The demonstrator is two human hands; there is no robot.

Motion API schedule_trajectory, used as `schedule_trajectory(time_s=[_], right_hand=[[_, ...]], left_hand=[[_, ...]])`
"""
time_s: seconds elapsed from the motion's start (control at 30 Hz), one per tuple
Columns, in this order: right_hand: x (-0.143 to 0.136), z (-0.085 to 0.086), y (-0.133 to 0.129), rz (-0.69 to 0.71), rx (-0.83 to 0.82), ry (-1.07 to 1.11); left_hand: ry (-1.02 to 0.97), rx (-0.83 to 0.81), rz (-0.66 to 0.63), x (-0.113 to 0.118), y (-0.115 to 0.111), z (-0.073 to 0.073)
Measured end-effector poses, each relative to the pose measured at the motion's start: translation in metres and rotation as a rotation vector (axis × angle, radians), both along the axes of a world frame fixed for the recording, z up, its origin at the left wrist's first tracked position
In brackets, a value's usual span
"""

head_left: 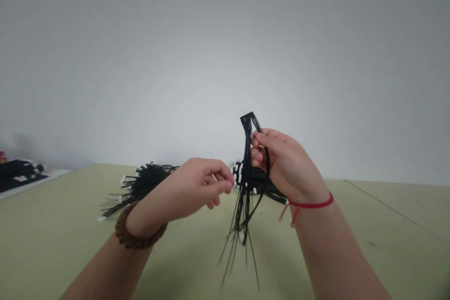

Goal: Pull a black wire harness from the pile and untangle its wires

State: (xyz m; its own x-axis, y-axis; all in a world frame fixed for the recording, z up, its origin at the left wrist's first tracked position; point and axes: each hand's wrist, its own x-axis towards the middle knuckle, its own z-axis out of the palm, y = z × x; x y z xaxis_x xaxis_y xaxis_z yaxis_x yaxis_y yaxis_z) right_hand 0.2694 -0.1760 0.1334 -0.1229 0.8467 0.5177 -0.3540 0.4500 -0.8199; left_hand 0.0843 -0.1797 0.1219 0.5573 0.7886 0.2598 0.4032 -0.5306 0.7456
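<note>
My right hand [286, 159], with a red cord at the wrist, is closed on a black wire harness [247, 168]. Thumb and fingers pinch a strand just below its flat black connector, which points up. The other wires hang down and fan out at their thin ends, with a small white piece low among them. To the left of the hanging wires, my left hand [207, 185] wears a brown beaded bracelet. Its fingers are curled and the thumb meets the index finger; nothing shows between them, and it seems apart from the wires.
On the pale yellow-green table [197, 253], a bundle of black wires with white ends [147, 180] lies behind my left forearm. Another such bundle [262, 180] is partly hidden behind the right hand. More black wires [19, 168] lie at far left. A pale wall stands behind.
</note>
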Motion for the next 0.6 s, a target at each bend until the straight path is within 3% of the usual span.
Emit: schedule_trajectory(time_s=[0.07,0.23,0.33,0.6], right_hand=[[0.001,0.0,0.001,-0.017,0.007,0.062],[-0.004,0.002,-0.001,0.002,0.046,0.163],[-0.006,0.004,-0.004,0.03,0.064,0.171],[0.002,0.005,-0.006,0.037,0.076,0.052]], left_hand=[[0.047,0.045,0.02,0.003,-0.004,-0.001],[0.042,0.371,0.196,0.014,-0.004,-0.007],[0.029,0.431,0.173,0.019,0.002,-0.01],[-0.071,0.077,-0.094,0.009,0.009,-0.003]])
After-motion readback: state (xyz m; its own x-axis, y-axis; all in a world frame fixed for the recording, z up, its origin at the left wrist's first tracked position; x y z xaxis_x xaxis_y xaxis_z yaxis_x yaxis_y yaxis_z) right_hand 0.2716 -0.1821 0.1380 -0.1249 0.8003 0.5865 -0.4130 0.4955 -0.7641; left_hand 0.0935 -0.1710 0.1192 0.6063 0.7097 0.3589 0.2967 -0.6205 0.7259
